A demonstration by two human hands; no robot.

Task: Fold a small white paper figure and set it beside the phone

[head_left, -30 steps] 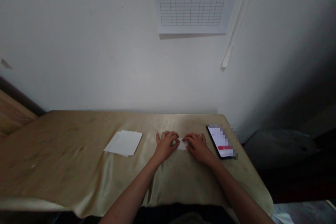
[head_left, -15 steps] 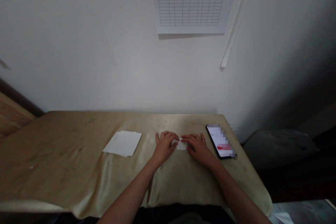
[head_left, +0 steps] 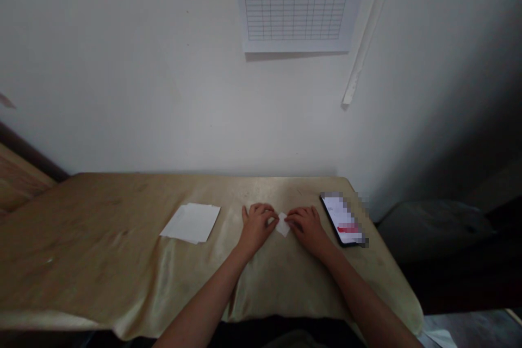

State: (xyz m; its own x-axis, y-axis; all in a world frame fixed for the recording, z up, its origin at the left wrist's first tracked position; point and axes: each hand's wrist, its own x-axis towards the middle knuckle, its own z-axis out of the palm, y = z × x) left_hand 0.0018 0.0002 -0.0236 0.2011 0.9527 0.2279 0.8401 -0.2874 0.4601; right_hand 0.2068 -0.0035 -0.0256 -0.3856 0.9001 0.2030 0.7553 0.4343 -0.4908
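Between my hands is a small white piece of paper [head_left: 283, 225], turned so that one corner points toward me. My left hand [head_left: 258, 224] pinches its left corner between thumb and fingertips. On the opposite side my right hand [head_left: 306, 225] has its fingertips closed on the right corner. Both hands rest low over the cloth-covered table. A short way left of my left hand lies a stack of white paper sheets [head_left: 191, 223], slightly fanned at the edges. Whether the small paper has folds cannot be made out.
A smartphone [head_left: 341, 220] with a lit screen lies right of my right hand, near the table's right edge. Gold satin cloth [head_left: 101, 250] covers the table, wrinkled at the front. Behind rises a white wall [head_left: 163, 92] with a printed grid sheet [head_left: 297, 5].
The small paper has turned from lying square to standing cornerwise. My fingers, stretched over its top before, now pinch its side corners. The paper stack and phone have not moved.
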